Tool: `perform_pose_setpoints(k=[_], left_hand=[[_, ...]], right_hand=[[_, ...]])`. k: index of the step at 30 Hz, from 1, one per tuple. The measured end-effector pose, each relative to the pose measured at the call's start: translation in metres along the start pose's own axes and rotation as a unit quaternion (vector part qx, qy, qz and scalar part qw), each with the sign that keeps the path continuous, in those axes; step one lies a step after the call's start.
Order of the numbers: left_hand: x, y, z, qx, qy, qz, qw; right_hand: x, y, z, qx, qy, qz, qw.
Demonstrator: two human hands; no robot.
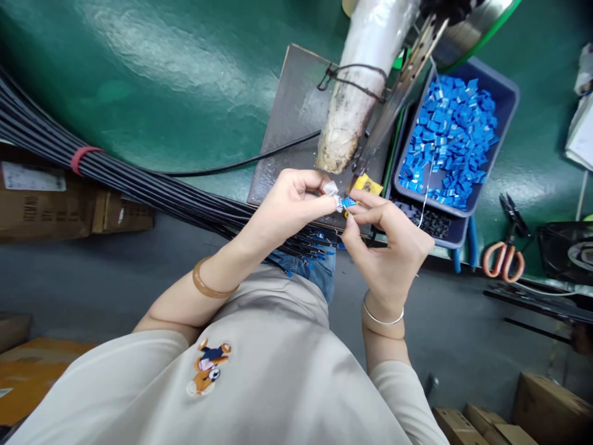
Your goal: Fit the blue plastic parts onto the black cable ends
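My left hand [299, 201] is closed in a pinch, with white wrapping at the fingertips. At its tips is a small blue connector [348, 203]. My right hand [386, 238] is closed too, its thumb and fingers meeting at the connector's other side. A thin silver solder wire [426, 191] runs down over the blue parts to my right hand; its end among the fingers is hard to see. Just above the fingertips is the tip of a soldering iron [380, 127] in a metal holder. A yellow pad [368, 185] lies behind my right fingers.
A wrapped white tube [354, 86] hangs over a dark board [299, 93]. Rightward are a grey bin [509, 102] of blue connectors, small black parts [433, 222] and orange-handled scissors [503, 262]. Bundled black cables [120, 170] cross at left, above cardboard boxes [50, 204].
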State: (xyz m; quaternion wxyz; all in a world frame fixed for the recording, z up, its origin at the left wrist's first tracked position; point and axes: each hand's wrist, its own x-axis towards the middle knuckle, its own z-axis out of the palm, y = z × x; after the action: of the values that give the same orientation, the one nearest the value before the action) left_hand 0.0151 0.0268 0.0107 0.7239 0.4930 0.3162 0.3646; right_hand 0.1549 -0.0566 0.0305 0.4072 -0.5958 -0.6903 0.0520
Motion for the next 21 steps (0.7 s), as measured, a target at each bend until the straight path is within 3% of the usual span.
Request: perform_pose_setpoints(k=[8,13,15,18,20,21], left_hand=[[-0.007,0.0,0.0,0.067,-0.008,0.002,0.998],[-0.023,-0.001,-0.004,0.213,-0.014,0.074,0.974],[-0.031,-0.001,-0.003,0.297,0.003,0.16,0.941],[-0.042,0.0,0.001,0.435,0.009,0.326,0.839],[-0.047,0.002,0.002,0.512,-0.014,0.366,0.777],[-0.048,0.002,0.0,0.535,-0.043,0.354,0.766]], right_hand=[[-0.004,0.0,0.0,-0.005,0.017,0.003,1.0],[-0.012,0.0,-0.002,0.006,0.05,0.032,0.998],[-0.016,0.001,-0.004,0.031,0.082,0.073,0.993],[-0.019,0.002,-0.01,0.083,0.163,0.129,0.975],[-0.019,0.002,-0.014,0.117,0.204,0.147,0.961],[-0.019,0.001,-0.016,0.132,0.215,0.149,0.956]])
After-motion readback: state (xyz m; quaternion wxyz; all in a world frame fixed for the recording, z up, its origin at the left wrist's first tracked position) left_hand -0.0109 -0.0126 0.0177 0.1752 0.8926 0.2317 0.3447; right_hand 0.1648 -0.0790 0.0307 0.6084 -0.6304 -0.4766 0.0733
